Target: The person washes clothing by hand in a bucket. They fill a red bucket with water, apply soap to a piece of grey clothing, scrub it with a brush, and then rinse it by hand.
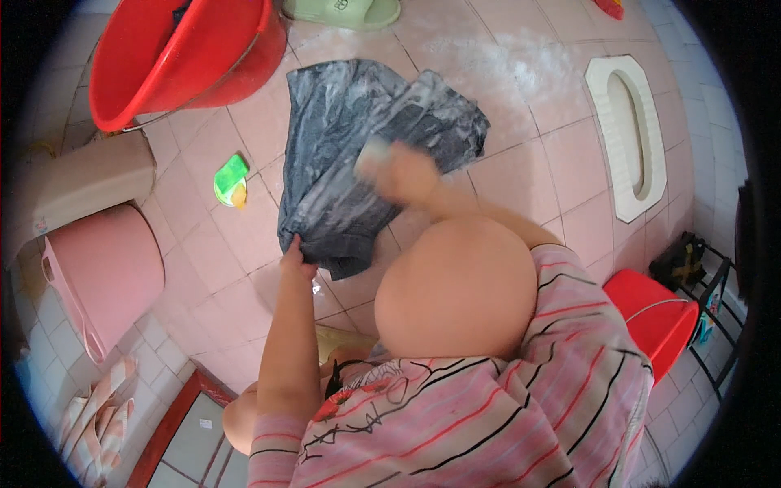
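Wet dark grey shorts (325, 171) lie spread on the pink tiled floor, streaked with white suds. The fingers of my left hand (299, 259) are closed on their near left edge, by the waistband. Over the middle of the cloth is my right hand (411, 175), smeared by motion. It is closed round a small pale object (373, 154), too blurred to name, which appears to be against the shorts. To the left of the shorts, a bright green block (233, 171) lies on the tiles with a small round piece and a yellow-orange bit beside it.
A large red tub (268, 65) stands at the far left, with a pink bucket (114, 268) nearer. Pale green slippers (346, 11) are at the far edge. White foam (521, 69) spreads on the tiles. A squat toilet (626, 138), red bucket (655, 317) and black rack (712, 309) are right.
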